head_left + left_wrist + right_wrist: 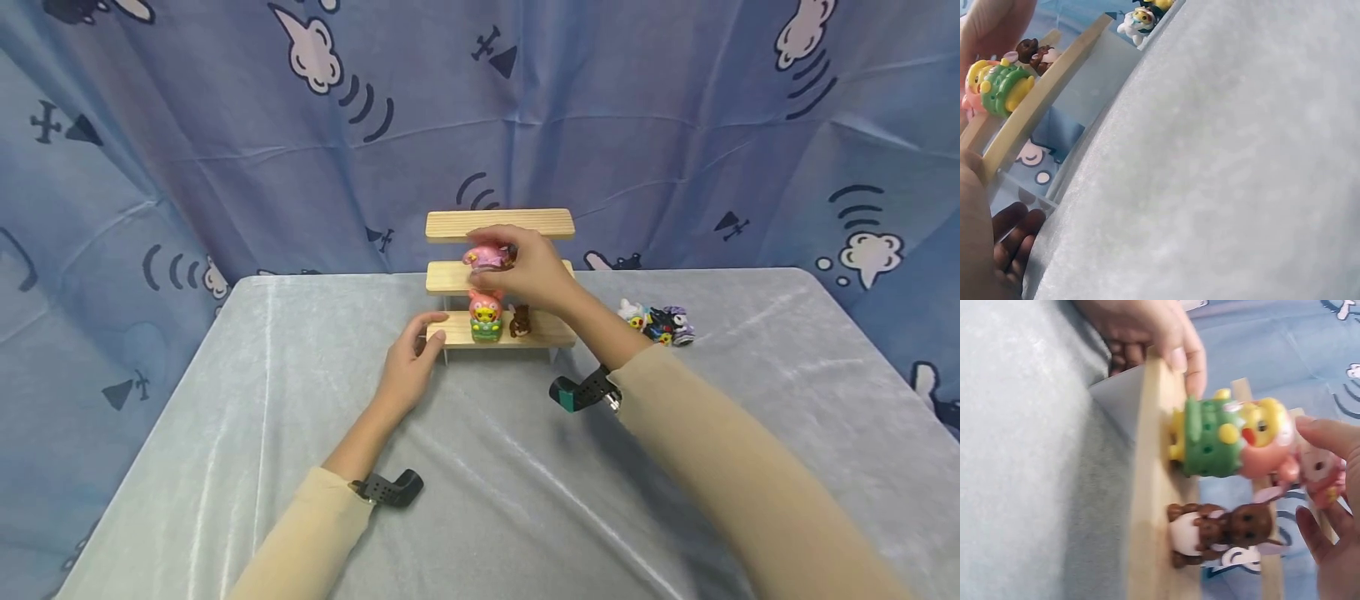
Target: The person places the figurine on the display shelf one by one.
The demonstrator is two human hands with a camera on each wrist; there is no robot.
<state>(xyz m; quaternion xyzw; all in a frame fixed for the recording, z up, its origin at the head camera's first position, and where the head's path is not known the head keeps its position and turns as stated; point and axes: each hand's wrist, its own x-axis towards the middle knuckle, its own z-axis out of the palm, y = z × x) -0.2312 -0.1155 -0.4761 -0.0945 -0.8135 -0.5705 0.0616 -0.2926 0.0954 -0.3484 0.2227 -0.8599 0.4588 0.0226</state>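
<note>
A three-tier wooden display stand [450, 225] with clear supports stands at the table's back. My left hand [405, 362] grips the left end of its lowest shelf [1155, 462], thumb on the wood. At the middle shelf, my right hand [528, 271] holds a pink figurine [486, 256], which looks tilted; fingers hide part of it, and whether it touches the shelf I cannot tell. Upright on the lowest shelf are a yellow-faced figurine in a pink hood and green outfit [486, 317] and, to its right, a smaller brown, big-eared animal figurine [1200, 534] with a white belly.
Several figurines [660, 325], white, black and purple, lie in a cluster on the table right of the stand, beside my right forearm. A grey cloth covers the table [315, 333]. Behind it hangs a blue patterned curtain [600, 150].
</note>
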